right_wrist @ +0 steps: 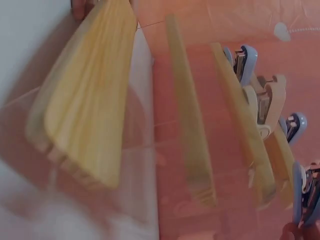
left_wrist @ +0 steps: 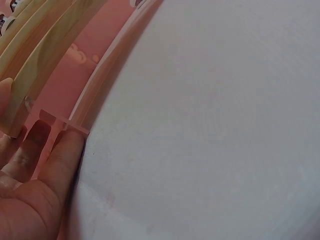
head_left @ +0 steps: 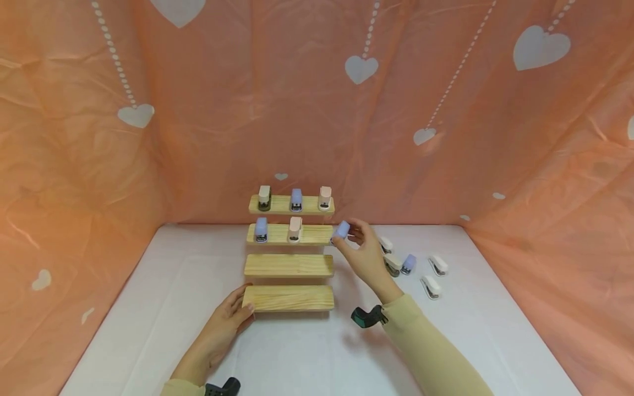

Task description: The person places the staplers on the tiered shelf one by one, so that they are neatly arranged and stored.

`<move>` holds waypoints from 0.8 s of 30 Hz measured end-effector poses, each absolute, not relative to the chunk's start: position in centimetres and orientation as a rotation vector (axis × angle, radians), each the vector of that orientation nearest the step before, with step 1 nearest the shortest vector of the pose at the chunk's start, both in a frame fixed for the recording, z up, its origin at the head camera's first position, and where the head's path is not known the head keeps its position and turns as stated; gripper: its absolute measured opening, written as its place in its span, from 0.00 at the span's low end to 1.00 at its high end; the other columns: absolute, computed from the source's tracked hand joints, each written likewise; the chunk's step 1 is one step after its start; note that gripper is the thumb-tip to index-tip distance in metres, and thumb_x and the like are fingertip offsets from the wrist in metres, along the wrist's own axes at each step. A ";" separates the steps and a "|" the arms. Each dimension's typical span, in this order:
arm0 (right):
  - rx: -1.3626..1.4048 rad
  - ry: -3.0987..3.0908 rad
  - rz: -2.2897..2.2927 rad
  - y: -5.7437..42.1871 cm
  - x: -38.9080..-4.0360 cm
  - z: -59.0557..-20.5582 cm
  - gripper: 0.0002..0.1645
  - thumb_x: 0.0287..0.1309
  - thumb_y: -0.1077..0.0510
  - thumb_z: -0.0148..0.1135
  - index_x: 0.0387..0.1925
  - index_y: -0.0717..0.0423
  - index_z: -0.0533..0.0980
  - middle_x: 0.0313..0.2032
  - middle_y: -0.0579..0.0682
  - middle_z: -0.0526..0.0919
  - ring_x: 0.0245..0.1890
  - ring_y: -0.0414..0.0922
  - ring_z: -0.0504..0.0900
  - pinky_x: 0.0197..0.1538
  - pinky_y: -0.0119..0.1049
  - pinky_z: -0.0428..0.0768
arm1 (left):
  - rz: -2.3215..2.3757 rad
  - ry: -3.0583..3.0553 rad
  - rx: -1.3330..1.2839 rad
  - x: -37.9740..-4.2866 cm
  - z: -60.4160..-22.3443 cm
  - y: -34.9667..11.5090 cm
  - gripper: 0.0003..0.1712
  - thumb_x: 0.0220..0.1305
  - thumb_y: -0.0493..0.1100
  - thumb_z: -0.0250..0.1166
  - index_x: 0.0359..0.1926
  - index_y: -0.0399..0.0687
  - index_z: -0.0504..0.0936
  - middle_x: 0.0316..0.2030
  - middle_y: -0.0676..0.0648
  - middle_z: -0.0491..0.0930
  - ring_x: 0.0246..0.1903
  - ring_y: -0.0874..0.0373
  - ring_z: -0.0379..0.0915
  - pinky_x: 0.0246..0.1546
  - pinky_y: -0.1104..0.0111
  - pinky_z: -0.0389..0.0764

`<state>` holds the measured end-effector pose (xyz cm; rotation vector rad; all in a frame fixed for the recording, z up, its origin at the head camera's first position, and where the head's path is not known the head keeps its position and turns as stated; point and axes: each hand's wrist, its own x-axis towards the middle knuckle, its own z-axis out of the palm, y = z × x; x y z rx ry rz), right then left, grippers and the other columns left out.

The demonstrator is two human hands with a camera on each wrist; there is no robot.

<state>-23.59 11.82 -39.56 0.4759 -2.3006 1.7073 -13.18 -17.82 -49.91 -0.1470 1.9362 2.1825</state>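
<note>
My right hand (head_left: 367, 256) pinches a small lavender-blue stapler (head_left: 342, 229) between thumb and fingers, at the right end of the second board from the top (head_left: 277, 235). Part of that stapler (right_wrist: 298, 192) shows at the right wrist view's lower right edge. On the same board stand a blue stapler (head_left: 261, 229) and a pink one (head_left: 294, 229). The top board (head_left: 279, 204) bears a cream stapler (head_left: 264, 198), a blue one (head_left: 296, 199) and a pink one (head_left: 324, 198). My left hand (head_left: 223, 327) grips the left end of the lowest wooden board (head_left: 289, 298), thumb on its front.
Right of the tiered wooden rack, several loose staplers lie on the white table (head_left: 475, 341), among them a white one (head_left: 438, 265), a blue one (head_left: 408, 264) and a cream one (head_left: 393, 264). The third board (head_left: 289, 265) is bare. An orange cloth (head_left: 307, 110) hangs behind.
</note>
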 end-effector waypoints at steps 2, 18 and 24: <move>0.546 -2.299 1.714 11.2 -23.2 -38.5 0.33 0.58 0.63 0.68 0.61 0.68 0.66 0.57 0.63 0.72 0.55 0.57 0.74 0.60 0.51 0.74 | 2.185 1.935 -0.149 -13.2 -49.9 -17.8 0.36 0.71 0.37 0.56 0.74 0.45 0.51 0.73 0.35 0.47 0.70 0.42 0.49 0.63 0.56 0.67; 0.583 -2.443 1.712 10.0 -26.6 -40.1 0.35 0.57 0.54 0.69 0.63 0.57 0.65 0.58 0.52 0.73 0.57 0.47 0.74 0.65 0.50 0.67 | 2.176 1.946 -0.195 -13.3 -49.9 -17.5 0.36 0.71 0.38 0.56 0.74 0.45 0.52 0.73 0.34 0.47 0.70 0.41 0.50 0.63 0.54 0.68; 0.579 -2.447 1.750 9.7 -26.9 -40.3 0.31 0.58 0.54 0.68 0.60 0.56 0.66 0.55 0.52 0.75 0.57 0.47 0.73 0.64 0.51 0.67 | 2.181 1.942 -0.194 -13.2 -49.9 -17.5 0.36 0.71 0.37 0.56 0.74 0.45 0.51 0.73 0.34 0.47 0.70 0.41 0.50 0.63 0.54 0.68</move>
